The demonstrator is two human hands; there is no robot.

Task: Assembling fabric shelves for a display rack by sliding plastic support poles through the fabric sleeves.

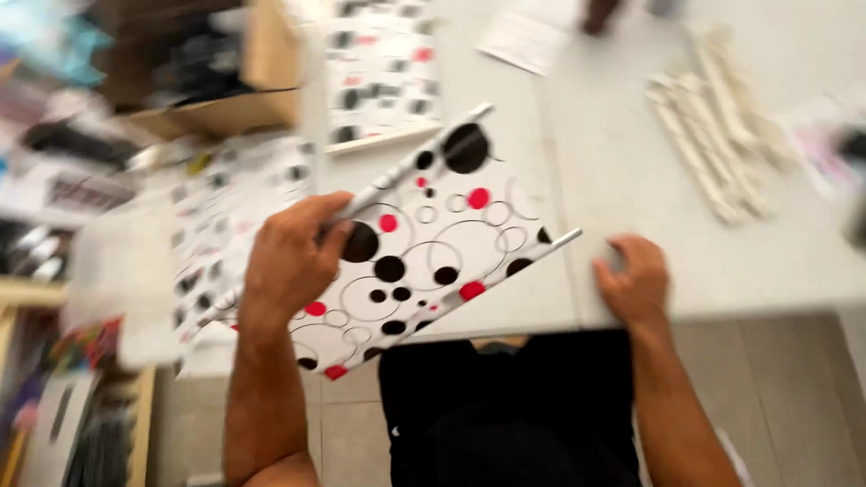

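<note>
One patterned panel [424, 252], white with black and red dots and thin circles, is held tilted over the near edge of a white table [631, 180]. It is framed along two sides by white tubes. The upper tube [406, 176] is grasped by the left hand [293, 261], whose fingers are curled round it from above. The lower tube [514, 266] runs toward the right hand [636, 284], which is laid on the near edge of the table just beside the tube's end; it looks fairly flat and grips nothing that can be seen, though blur hides the fingertips. More panels of the same pattern [383, 68] are seen lying toward the far left part of the table, and another [225, 207] at its left edge, beside the held panel. A bundle of white tubes [713, 135] is spread toward the table's far right corner, well apart from both hands. A white sheet of paper [528, 41] is lying at the far edge. A cardboard box [225, 108] is placed past the table's left side.
</note>
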